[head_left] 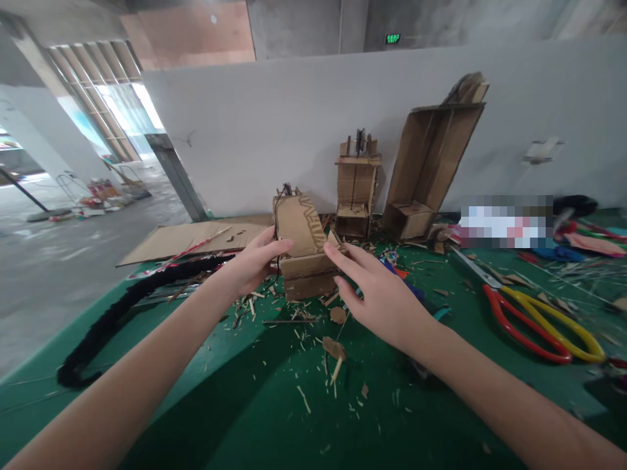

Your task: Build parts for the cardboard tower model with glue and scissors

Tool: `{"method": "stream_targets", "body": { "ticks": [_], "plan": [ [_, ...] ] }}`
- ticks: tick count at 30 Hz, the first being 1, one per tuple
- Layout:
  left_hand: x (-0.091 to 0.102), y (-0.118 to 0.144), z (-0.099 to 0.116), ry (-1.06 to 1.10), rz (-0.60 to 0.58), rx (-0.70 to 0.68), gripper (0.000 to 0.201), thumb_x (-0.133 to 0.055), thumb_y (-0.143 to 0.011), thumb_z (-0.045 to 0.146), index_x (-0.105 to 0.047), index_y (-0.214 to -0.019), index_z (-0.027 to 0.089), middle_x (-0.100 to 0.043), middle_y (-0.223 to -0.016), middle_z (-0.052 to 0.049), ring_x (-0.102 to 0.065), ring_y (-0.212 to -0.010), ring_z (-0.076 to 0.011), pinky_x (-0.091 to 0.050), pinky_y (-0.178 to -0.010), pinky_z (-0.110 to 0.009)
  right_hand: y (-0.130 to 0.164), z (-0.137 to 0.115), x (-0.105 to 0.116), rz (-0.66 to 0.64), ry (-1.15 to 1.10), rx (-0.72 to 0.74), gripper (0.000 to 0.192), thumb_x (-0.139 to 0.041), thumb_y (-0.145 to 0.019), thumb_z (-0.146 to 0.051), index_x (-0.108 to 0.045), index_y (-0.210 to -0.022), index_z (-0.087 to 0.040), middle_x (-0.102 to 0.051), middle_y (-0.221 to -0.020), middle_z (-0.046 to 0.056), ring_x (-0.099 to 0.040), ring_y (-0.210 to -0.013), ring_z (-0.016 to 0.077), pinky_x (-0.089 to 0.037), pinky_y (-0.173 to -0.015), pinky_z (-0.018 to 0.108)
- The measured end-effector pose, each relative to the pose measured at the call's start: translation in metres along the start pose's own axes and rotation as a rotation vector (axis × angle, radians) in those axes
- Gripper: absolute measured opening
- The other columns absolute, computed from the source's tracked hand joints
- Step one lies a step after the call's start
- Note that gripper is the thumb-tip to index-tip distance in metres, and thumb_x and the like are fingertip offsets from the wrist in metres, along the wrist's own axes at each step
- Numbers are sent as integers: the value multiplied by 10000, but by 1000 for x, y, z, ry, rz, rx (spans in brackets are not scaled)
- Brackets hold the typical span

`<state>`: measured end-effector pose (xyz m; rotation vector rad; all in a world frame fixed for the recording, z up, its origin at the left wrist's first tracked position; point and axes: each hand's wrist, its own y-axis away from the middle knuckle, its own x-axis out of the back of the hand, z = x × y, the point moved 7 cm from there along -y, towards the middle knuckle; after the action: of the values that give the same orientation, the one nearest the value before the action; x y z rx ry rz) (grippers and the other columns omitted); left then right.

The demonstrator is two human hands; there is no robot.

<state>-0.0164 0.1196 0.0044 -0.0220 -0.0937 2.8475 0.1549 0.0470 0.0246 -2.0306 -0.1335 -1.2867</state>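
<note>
A small cardboard model (298,225) with a boxy base and a sloped panel stands between my hands in the head view. My left hand (257,261) grips its left side, thumb on the front and the other fingers partly hidden behind. On the opposite side, my right hand (377,290) holds the right edge, with a fingertip against a small pointed cardboard flap (334,240). A thin black cord (277,228) runs down the model's left edge. Below lie a round cardboard disc (337,315) and a cardboard scrap with a stick (334,349).
Two taller cardboard structures, one narrow (355,186) and one leaning (434,150), stand by the white wall (235,130). Red-and-yellow-handled scissors (531,320) lie at right. A fuzzy black strip (127,303) curves at left beside a flat cardboard sheet (151,243). Scraps litter the green table (230,418).
</note>
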Motion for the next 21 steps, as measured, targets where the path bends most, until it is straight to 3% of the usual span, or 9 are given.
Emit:
{"method": "stream_targets", "body": {
  "ticks": [4, 7, 12, 14, 16, 18, 19, 21],
  "plan": [
    [-2, 0, 1, 83, -28, 44, 498, -587, -757, 521, -565, -1172, 247, -656, -1141, -92, -608, -991, -288, -484, -665, -345, 5, 1, 0, 42, 12, 32, 495, -362, -916, -182, -379, -1410, -197, -462, -1352, 149, -466, -1207, 292, -531, -852, 436],
    [4, -3, -3, 128, 60, 117, 546, -488, -758, 643, -620, -1078, 221, -697, -1035, -103, -636, -926, -292, -486, -639, -364, 10, -1, -1, 58, 20, 58, 484, -366, -916, -182, -402, -1397, -219, -456, -1360, 148, -448, -1227, 299, -522, -856, 455],
    [15, 0, 1, 87, 287, 60, 371, -708, -651, 334, -643, -967, 151, -723, -896, -89, -665, -811, -246, -490, -645, -338, 6, -2, 10, 56, 4, 78, 457, -363, -930, -199, -422, -1382, -234, -386, -1422, 133, -412, -1265, 285, -488, -902, 431],
    [16, 3, 6, 102, 332, 20, 360, -708, -638, 307, -639, -952, 144, -721, -894, -86, -666, -806, -243, -498, -646, -337, 2, 7, 21, 73, 2, 44, 493, -356, -935, -222, -331, -1428, -224, -409, -1411, 119, -444, -1238, 264, -483, -909, 405],
    [17, 5, 12, 88, 368, -36, 341, -695, -654, 312, -635, -946, 146, -715, -919, -83, -662, -824, -242, -506, -653, -334, 0, 31, 30, 70, 94, -100, 581, -386, -923, -284, -215, -1464, -161, -516, -1303, 150, -527, -1137, 283, -503, -854, 424],
    [17, 6, 20, 27, 383, -135, 314, -665, -697, 327, -628, -952, 148, -707, -950, -81, -653, -847, -240, -511, -666, -334, 5, 61, 27, -109, 300, -281, 543, -429, -898, -349, -375, -1382, -111, -612, -1133, 176, -586, -1013, 332, -513, -769, 466],
    [16, 5, 23, -20, 380, -189, 302, -645, -723, 334, -622, -961, 150, -703, -960, -80, -648, -858, -241, -512, -679, -339, 10, 74, 20, -248, 398, -307, 461, -465, -876, -354, -516, -1251, -91, -634, -1048, 182, -597, -969, 349, -510, -735, 464],
    [15, 5, 29, -136, 373, -285, 277, -609, -766, 340, -609, -973, 156, -697, -956, -73, -639, -873, -242, -510, -716, -357, 23, 95, 7, -462, 522, -371, 363, -527, -837, -362, -605, -1065, -91, -651, -920, 170, -619, -889, 349, -499, -692, 437]
  ]
}}
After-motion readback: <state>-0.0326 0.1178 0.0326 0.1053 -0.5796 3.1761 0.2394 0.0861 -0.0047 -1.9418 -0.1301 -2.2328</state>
